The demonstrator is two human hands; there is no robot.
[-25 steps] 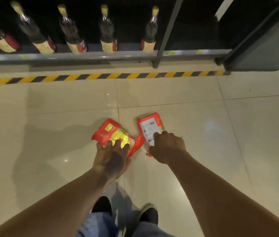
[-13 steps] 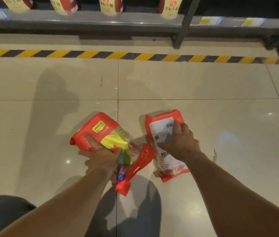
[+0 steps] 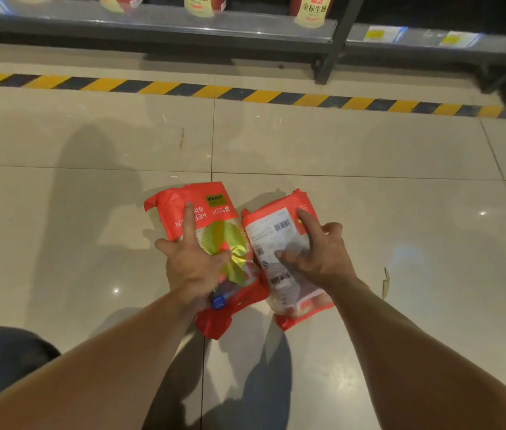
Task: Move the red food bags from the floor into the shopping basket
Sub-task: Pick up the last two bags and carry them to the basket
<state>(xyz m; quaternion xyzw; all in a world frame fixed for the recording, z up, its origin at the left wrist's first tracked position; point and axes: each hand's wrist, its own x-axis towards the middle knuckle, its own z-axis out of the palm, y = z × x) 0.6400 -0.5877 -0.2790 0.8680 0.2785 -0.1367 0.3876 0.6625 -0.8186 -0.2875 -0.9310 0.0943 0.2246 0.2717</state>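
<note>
Two red food bags are held side by side just above the tiled floor. The left red bag (image 3: 211,209), front side up with a yellow-green patch, is gripped by my left hand (image 3: 194,265), index finger stretched along it. The right red bag (image 3: 271,234) shows its white back label and barcode; my right hand (image 3: 316,256) grips it from the right edge, thumb and index finger on top. Both bags cast shadows on the tiles. No shopping basket is in view.
A black-and-yellow hazard stripe (image 3: 245,94) runs across the floor ahead. Behind it stands a low metal shelf (image 3: 183,23) with sauce bottles (image 3: 310,10) and a dark upright post (image 3: 335,41). My knee in dark fabric (image 3: 0,361) shows at the lower left.
Both hands closed on the bags and raised them off the floor toward me, and the bags came closer together. The view tilted down and moved nearer.
</note>
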